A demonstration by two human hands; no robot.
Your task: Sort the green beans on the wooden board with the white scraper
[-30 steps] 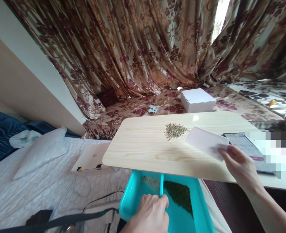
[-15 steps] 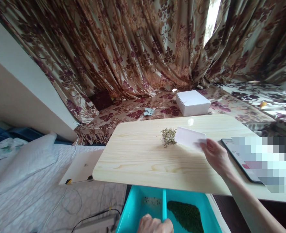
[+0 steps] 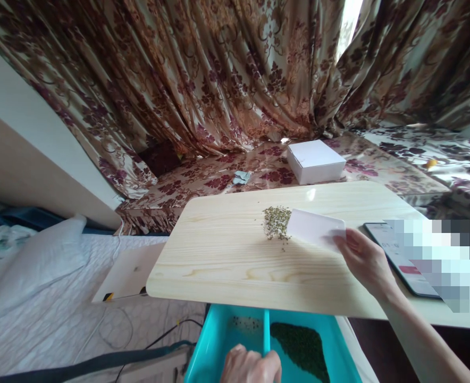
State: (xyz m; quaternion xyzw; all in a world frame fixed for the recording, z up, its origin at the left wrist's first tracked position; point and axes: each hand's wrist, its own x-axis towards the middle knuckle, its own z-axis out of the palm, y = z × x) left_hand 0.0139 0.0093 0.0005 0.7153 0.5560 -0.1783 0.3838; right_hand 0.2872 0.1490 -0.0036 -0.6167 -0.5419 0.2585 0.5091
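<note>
In the head view my right hand pinches the near end of a thin white flat card or shallow tray. The far edge of that white piece touches a small heap of greenish-brown dried bits, like seeds or herbs, on the pale wooden tabletop. My left hand is low at the bottom edge, fingers curled, against the divider of a teal two-part bin. Whatever it may hold is hidden. The bin's right part contains a dark green mass of fine bits; a few specks lie in the left part.
A tablet, partly blurred out, rests on the tabletop's right side. Behind it a white box and a folded pale cloth lie on a flowered cover. At left are a bed with a pillow and cables.
The view has shifted slightly. The white piece has moved a little to the right in my right hand, and a few bits now lie loose on the heap's near side.
</note>
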